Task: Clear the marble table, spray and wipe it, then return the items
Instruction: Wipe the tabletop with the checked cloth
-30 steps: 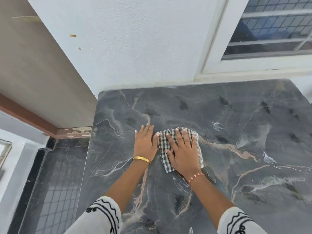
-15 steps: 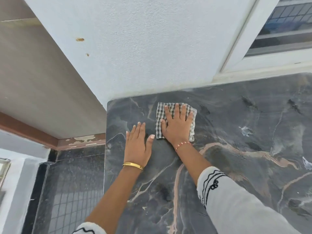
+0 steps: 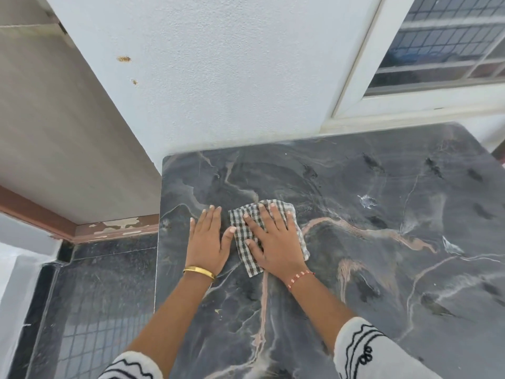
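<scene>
The dark marble table [image 3: 382,269] with pink and white veins fills the right and lower part of the view, and nothing but the cloth lies on it. A black-and-white checked cloth [image 3: 241,231] lies flat on its left half. My right hand [image 3: 273,242] presses down on the cloth with fingers spread. My left hand [image 3: 209,242] rests flat on the bare marble just left of the cloth, its thumb touching the cloth's edge, holding nothing.
A white textured wall [image 3: 218,77] runs along the table's far edge, with a white-framed window [image 3: 442,50] at the upper right. Left of the table's edge, a dark glossy floor [image 3: 95,296] lies below, bordered by a brown skirting [image 3: 117,227].
My right hand pushed the cloth out to the far left corner, then drew it back toward me beside my left hand. My left hand stayed flat on the marble.
</scene>
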Action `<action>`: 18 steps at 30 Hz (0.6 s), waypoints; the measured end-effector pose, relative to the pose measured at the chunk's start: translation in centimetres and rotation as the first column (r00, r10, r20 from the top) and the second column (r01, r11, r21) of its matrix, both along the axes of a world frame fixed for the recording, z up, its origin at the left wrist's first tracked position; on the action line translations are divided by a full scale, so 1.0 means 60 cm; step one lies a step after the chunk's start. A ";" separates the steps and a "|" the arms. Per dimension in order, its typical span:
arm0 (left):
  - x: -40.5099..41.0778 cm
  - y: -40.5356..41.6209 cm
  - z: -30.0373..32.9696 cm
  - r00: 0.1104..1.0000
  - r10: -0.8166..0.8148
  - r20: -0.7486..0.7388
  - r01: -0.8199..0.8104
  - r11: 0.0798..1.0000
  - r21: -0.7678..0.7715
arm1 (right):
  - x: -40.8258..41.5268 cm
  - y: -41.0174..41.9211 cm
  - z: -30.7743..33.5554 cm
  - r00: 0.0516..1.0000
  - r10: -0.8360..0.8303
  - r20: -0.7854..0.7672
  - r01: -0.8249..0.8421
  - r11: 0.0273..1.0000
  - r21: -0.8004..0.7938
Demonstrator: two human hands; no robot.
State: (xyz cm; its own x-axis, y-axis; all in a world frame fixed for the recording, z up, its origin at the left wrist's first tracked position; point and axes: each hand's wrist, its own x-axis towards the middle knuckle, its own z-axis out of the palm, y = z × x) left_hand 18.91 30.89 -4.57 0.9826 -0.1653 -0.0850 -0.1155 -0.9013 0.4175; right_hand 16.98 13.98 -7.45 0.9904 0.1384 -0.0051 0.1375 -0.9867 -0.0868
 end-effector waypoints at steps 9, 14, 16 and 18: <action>-0.019 -0.041 0.001 0.997 -0.070 -0.015 0.069 0.997 -0.045 | -0.062 -0.005 0.000 0.893 -0.451 -0.005 0.451 0.893 -0.016; 0.003 -0.004 0.010 0.989 -0.147 0.034 0.147 0.989 0.018 | -0.024 0.053 0.003 0.936 -0.352 0.002 0.352 0.936 -0.004; 0.020 0.009 0.012 0.989 -0.141 0.035 0.140 0.990 0.036 | 0.005 0.061 0.005 0.946 -0.324 0.004 0.324 0.946 0.009; 0.041 0.020 0.009 0.995 -0.102 0.021 0.101 0.994 0.043 | 0.039 0.066 0.006 0.951 -0.308 -0.008 0.308 0.951 0.013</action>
State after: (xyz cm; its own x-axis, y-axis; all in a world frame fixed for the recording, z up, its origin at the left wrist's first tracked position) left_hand 21.38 32.10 -4.02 0.9626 -0.2612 -0.0716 -0.2165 -0.9009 0.3762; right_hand 19.29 17.95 -7.09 0.9849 -0.1728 -0.0111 -0.1731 -0.9798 -0.1004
